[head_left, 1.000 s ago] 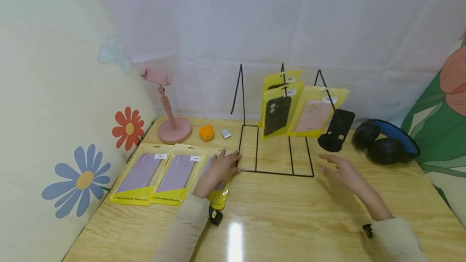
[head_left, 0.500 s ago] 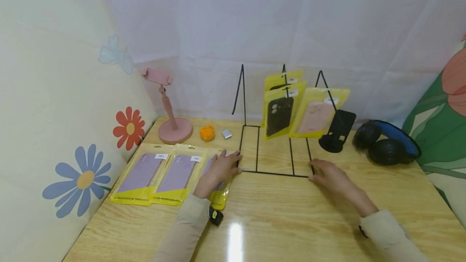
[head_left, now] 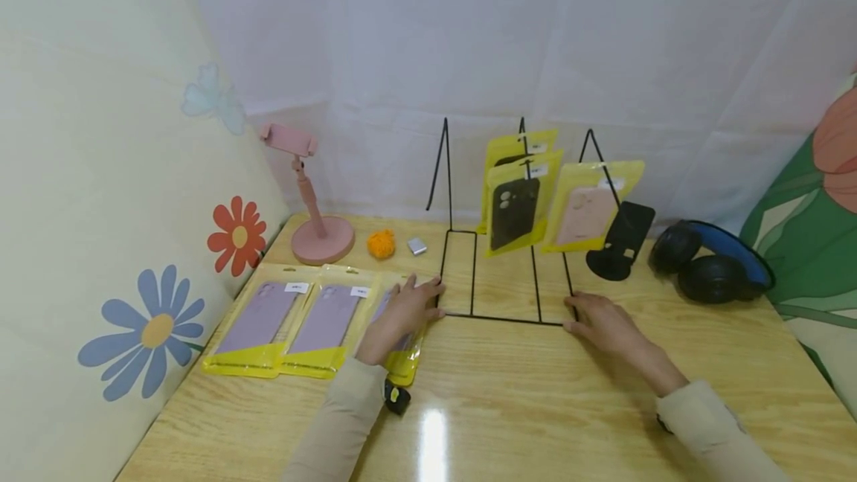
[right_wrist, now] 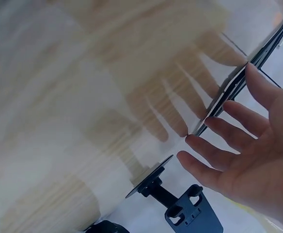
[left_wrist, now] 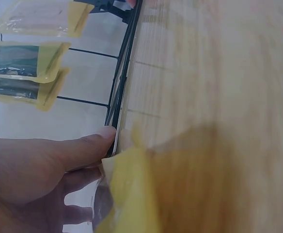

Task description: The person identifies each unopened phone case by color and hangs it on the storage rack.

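Black wire rack (head_left: 505, 318): flat rectangular base on the surface (head_left: 509, 407), three rear uprights with arms reaching forward. Front corners touched by the hands, left hand (head_left: 402, 315) at one, right hand (head_left: 605, 324) at the other. Middle arm carries two yellow-edged packs, one behind the other: front dark-case pack (head_left: 518, 210) and rear dark-case pack (head_left: 510, 144), the latter mostly hidden. Right arm carries the pink-case pack (head_left: 584, 214), hanging slightly tilted. Left of rack, three purple-case packs lie flat in a row: outer pack (head_left: 261, 318), middle pack (head_left: 326, 322), inner pack (head_left: 403, 369), this last partly covered by the left hand.
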A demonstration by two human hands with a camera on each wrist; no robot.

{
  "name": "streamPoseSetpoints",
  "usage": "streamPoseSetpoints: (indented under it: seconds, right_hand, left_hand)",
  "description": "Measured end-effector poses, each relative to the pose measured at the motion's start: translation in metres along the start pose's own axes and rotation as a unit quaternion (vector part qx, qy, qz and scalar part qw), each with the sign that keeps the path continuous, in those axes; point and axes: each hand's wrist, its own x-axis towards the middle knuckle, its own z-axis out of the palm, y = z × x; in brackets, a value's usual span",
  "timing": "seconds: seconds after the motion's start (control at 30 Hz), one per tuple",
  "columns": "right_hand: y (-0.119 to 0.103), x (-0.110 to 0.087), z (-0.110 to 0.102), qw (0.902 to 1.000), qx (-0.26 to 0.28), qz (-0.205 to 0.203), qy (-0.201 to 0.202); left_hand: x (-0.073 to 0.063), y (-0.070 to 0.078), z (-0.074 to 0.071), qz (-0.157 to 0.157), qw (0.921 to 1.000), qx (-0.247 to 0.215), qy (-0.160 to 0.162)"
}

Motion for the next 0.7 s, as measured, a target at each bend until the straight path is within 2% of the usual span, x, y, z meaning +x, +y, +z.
streamPoseSetpoints:
  seconds: [0.33, 0.47, 0.6, 0.7]
  right_hand:
    - [-0.0048, 0.004, -0.0011, 0.9996, -0.025, -0.011, 0.01]
    - [-0.0055, 0.0056, -0.0004, 0.9988, -0.039, -0.029, 0.008]
    - [-0.0053, 0.0053, -0.0004, 0.9979, -0.053, -0.038, -0.001]
    - [-0.0053, 0.0049, -0.0015, 0.9971, -0.069, -0.025, -0.023]
  left_hand:
    - [0.0, 0.0001, -0.0005, 0.003, 1.0, 0.0, 0.002]
    - [0.0008, -0.0014, 0.0005, 0.003, 1.0, 0.0, 0.005]
    - [0.0018, -0.0021, 0.0021, 0.003, 1.0, -0.004, 0.003]
    - [0.0023, -0.0021, 0.0025, 0.006, 0.9999, 0.001, 0.01]
